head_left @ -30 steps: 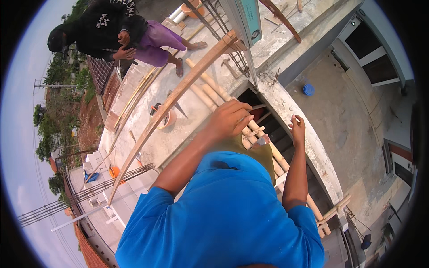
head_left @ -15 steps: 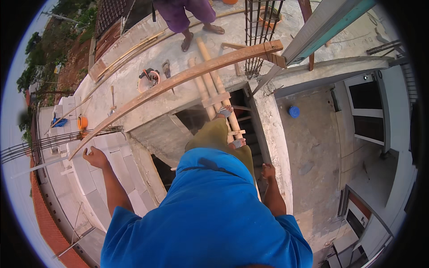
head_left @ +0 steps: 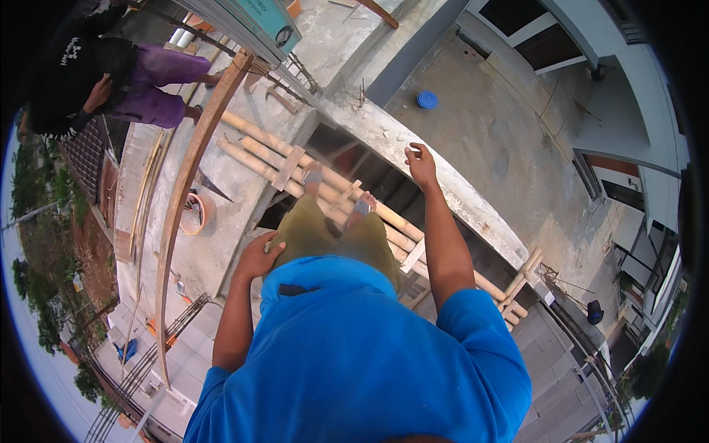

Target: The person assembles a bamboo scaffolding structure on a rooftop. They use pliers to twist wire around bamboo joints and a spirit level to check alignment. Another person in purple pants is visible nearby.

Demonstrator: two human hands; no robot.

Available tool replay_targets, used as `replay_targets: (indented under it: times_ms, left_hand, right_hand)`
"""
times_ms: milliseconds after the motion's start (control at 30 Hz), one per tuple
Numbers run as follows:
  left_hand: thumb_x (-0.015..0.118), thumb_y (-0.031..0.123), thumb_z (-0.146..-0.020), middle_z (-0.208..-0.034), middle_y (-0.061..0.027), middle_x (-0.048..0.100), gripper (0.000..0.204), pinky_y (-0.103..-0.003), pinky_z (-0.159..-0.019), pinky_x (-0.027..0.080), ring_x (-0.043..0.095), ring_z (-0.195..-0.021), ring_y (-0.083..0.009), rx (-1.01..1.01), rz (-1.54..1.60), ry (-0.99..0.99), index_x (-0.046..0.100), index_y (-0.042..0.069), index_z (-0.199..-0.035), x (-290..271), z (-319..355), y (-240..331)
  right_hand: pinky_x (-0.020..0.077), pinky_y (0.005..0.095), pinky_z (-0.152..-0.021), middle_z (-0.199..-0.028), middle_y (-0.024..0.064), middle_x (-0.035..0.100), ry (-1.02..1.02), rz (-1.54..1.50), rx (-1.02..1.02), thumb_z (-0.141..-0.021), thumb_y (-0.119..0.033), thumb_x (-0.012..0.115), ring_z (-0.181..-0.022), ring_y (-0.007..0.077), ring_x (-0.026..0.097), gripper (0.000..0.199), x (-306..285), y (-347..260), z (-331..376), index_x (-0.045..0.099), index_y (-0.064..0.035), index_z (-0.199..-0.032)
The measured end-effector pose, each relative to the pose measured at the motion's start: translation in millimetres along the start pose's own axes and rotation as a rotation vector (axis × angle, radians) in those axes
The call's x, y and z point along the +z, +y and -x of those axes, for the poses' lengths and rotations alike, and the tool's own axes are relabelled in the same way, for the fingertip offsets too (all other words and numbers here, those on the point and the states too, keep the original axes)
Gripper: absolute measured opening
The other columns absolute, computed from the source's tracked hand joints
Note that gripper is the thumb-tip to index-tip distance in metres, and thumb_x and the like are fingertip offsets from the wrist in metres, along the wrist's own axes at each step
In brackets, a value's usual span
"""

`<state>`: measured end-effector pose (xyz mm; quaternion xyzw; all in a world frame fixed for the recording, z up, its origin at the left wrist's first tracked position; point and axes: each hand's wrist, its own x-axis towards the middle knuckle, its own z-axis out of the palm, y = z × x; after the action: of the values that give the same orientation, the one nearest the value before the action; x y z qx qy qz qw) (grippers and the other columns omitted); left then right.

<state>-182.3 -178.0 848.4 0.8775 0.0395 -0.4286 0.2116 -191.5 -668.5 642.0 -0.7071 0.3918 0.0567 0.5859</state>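
My left hand rests on my left knee, and its grip is loose, fingers bent over the green trouser cloth, holding nothing else. My right hand is up in the air, out in front of me. Its grip is half open, with the fingers curled a little, and nothing is in it. It hangs over the edge of the concrete ledge, but I cannot tell if it touches it.

I stand on a bamboo ladder made of long poles lying side by side. My two feet in grey sandals are on the poles, above a dark gap in the roof. I wear a blue shirt.

A long bent wooden plank runs down the flat roof to my left. Just beside it sits an orange bucket. Another person in purple trousers crouches at the far end of the roof, well apart from me. A small blue lid lies on the grey ground far below, near my right hand in the view.
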Motion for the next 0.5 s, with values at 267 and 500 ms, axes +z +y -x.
replay_targets:
  times_ms: [267, 500]
  left_hand:
    - [0.067, 0.039, -0.104, -0.126, -0.0231, 0.073, 0.049, -0.040, -0.104, 0.052, 0.070, -0.118, -0.0309, -0.023, 0.157, 0.099, 0.067, 0.006, -0.141, 25.6, -66.7, -111.5]
    - [0.063, 0.037, -0.105, -0.113, -0.0192, 0.078, 0.041, -0.040, -0.093, 0.056, 0.073, -0.105, -0.0255, -0.122, -0.027, -0.002, 0.079, 0.001, -0.117, 37.5, -65.2, -177.4]
  right_hand:
    - [0.0606, 0.0436, -0.087, -0.108, 0.0196, 0.078, -0.236, 0.674, 0.288, -0.093, -0.035, 0.074, -0.093, 0.0301, 0.076, 0.045, -5.3, 337.6, 235.4, 0.073, -0.0041, -0.126]
    - [0.0593, 0.0390, -0.058, -0.110, 0.0124, 0.076, -0.234, 0.468, 0.460, -0.093, -0.027, 0.076, -0.073, 0.0262, 0.075, 0.037, -0.2, 403.4, 281.4, 0.072, -0.0040, -0.122]
